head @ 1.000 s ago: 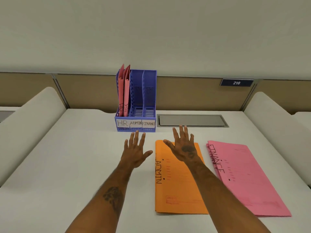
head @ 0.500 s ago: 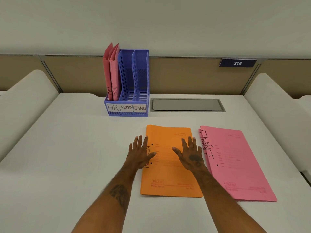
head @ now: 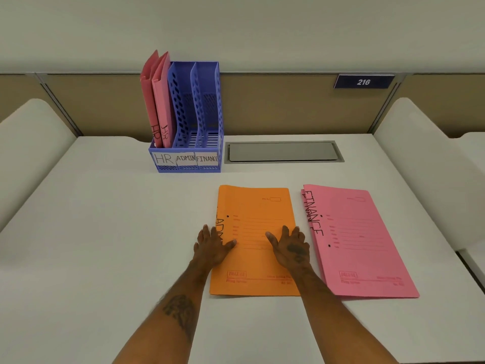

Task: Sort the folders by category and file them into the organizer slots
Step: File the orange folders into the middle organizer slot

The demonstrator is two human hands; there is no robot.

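An orange folder [head: 258, 219] marked ADMIN lies flat on the white desk [head: 105, 232]. My left hand [head: 211, 245] rests palm down over its left edge, fingers apart. My right hand [head: 288, 245] lies palm down on its right half, fingers spread. To the right sits a pink folder [head: 359, 240] marked FINANCE, with another pink edge showing beneath it. At the back stands a blue organizer [head: 194, 132] with slots labelled HR, ADMIN and FINANCE. Two red folders [head: 157, 101] marked HR stand in its left slot; the other two slots hold nothing.
A grey cable hatch [head: 283, 151] is set into the desk right of the organizer. A tan partition with a sign reading 216 [head: 363, 81] runs behind. Rounded white dividers [head: 29, 143] flank the desk on both sides.
Both hands have drawn back from near the organizer and come down onto the orange folder. The camera has tipped downward, so the desk objects sit higher and farther in view.
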